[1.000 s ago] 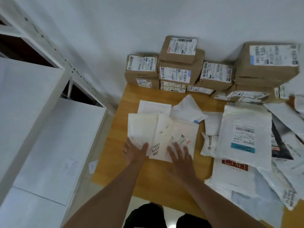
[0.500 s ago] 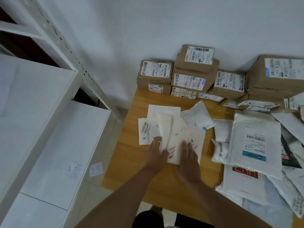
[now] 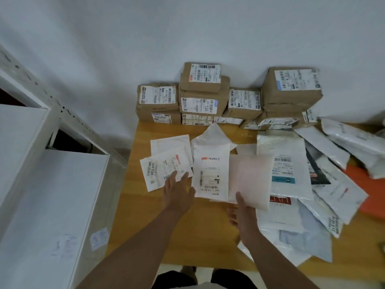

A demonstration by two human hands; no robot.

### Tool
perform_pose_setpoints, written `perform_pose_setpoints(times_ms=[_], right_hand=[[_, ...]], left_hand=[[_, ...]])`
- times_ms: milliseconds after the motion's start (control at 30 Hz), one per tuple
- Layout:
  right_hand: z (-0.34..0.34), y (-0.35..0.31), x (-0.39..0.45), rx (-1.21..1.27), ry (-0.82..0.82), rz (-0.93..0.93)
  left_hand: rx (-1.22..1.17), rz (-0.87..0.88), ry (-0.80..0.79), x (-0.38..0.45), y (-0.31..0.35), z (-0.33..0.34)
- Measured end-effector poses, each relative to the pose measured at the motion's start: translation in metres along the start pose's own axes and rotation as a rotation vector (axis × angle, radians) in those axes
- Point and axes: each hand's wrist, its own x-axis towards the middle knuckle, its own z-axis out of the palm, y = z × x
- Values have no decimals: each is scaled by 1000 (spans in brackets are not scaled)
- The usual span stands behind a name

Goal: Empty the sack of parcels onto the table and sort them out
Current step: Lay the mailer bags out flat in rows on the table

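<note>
Right hand (image 3: 243, 213) pinches blank pale-pink flat mailer (image 3: 250, 180), long axis toward 12 o'clock; spread left hand (image 3: 179, 190) flattens white labelled envelope (image 3: 164, 170) at 9.

On the table (image 3: 145, 215), the cardboard boxes (image 3: 204, 94) stand stacked at the far edge, against the wall (image 3: 187, 28). Before them lie flat envelopes (image 3: 166, 163) on the left side, and a heap of overlapping mail bags (image 3: 325, 184) on the right. A shelf unit (image 3: 41, 184) stands left of the table.
</note>
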Motion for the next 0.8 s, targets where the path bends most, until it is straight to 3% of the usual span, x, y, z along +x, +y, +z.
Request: perform_pose_setpoints(times_ms=[100, 167, 300, 433, 467, 567, 733, 800], right_hand=[[-7, 9, -4, -4, -27, 186], [-4, 16, -7, -64, -64, 206], [13, 22, -5, -577, 30, -293], [19, -12, 6, -688, 319, -633], [19, -21, 12, -719, 326, -675], [33, -41, 20, -923, 130, -733], [92, -44, 22, -1228, -192, -1024], [118, -49, 23, -1267, -279, -994]], left_hand=[[143, -59, -4, 11, -12, -4], [175, -104, 8, 18, -23, -10], [194, -131, 26, 42, -44, -25], [219, -174, -51, 58, -56, -36], [230, -183, -66, 58, -58, -37], [300, -202, -83, 56, -58, -39], [362, -181, -87, 41, -54, -34], [320, -175, -74, 35, -56, -32]])
